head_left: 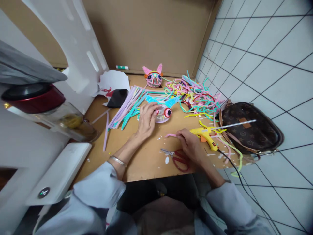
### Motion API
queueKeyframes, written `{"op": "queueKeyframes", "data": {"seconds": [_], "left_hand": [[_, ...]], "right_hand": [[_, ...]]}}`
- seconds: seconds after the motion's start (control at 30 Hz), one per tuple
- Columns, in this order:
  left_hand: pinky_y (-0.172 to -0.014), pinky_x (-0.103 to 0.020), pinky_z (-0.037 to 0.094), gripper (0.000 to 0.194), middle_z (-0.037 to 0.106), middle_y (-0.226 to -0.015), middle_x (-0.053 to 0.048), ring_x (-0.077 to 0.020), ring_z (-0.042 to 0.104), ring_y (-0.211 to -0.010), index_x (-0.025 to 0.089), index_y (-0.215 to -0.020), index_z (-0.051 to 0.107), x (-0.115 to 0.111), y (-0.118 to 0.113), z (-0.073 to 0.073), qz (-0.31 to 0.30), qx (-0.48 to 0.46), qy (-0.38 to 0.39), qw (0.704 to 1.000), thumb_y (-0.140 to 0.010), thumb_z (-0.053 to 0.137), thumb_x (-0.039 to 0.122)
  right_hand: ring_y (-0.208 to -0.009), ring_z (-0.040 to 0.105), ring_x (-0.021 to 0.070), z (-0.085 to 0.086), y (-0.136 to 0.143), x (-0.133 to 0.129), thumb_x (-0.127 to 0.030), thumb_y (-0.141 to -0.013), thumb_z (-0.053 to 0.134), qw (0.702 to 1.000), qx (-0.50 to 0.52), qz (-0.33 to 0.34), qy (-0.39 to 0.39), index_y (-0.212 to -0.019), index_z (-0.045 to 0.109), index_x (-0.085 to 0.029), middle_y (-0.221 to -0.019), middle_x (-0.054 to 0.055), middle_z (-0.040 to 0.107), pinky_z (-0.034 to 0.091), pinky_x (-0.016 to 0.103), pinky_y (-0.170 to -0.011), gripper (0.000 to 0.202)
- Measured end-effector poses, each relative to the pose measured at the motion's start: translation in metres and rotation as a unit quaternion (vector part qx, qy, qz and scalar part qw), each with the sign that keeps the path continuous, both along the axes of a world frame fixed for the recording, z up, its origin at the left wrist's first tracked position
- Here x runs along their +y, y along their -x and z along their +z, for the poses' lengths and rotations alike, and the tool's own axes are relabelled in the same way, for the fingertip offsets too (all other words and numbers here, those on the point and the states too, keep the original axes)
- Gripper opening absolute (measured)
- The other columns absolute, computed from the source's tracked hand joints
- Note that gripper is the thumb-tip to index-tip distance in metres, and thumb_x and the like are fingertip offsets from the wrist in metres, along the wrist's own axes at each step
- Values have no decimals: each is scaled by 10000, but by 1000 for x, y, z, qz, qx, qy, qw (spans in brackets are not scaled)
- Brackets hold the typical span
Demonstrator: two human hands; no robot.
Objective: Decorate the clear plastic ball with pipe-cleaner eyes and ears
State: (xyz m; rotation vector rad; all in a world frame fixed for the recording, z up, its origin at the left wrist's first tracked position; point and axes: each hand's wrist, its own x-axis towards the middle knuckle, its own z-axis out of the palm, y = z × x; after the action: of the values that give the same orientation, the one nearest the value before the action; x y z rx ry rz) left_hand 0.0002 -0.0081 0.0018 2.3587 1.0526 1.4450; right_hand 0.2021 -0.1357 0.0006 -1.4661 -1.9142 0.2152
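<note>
My left hand [147, 118] is closed on the left side of a clear round animal figure [161, 117], which lies on the table. The figure has light-blue fuzzy ears and a pink, red and black eye; my fingers hide part of its other side. In my right hand [189, 143], a short pink pipe cleaner [170, 135] is pinched, its free end pointing left toward the figure. Red-handled scissors [180, 161] lie just below that hand. To its right rests a yellow hot glue gun [204, 134] with a glue stick in its back.
Behind the figure stands a finished-looking pink-eared one [154, 78]. Straight pipe cleaners [129, 104] lie left, a tangled heap [195, 94] right. A phone [117, 98], a brown handbag [251, 127], a glass bottle [70, 120] and a white power bank [61, 173] surround the wooden table [141, 166].
</note>
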Motion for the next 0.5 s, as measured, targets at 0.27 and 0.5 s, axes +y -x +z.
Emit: {"op": "queueKeyframes", "data": {"seconds": [0.27,0.5], "left_hand": [[-1106,-471,403,358,662,-1314,-108,-258,564,-1251,214,-1194,651,7,1,-6,-4,-14,-21,1000,-1058,355,362],[-1110,-482,396,344,664,-1313,-108,-280,545,-1264,224,-1195,660,11,0,-9,-3,-23,-22,999,-1045,394,384]], "right_hand": [[-919,647,230,-9,-9,-20,-98,-927,469,995,-92,-3,-44,-978,718,-212,-988,105,705,507,357,-791,279],[-858,659,192,23,-24,-46,-221,-946,568,956,52,-205,-204,-991,724,-215,-905,59,702,536,340,-754,162]]}}
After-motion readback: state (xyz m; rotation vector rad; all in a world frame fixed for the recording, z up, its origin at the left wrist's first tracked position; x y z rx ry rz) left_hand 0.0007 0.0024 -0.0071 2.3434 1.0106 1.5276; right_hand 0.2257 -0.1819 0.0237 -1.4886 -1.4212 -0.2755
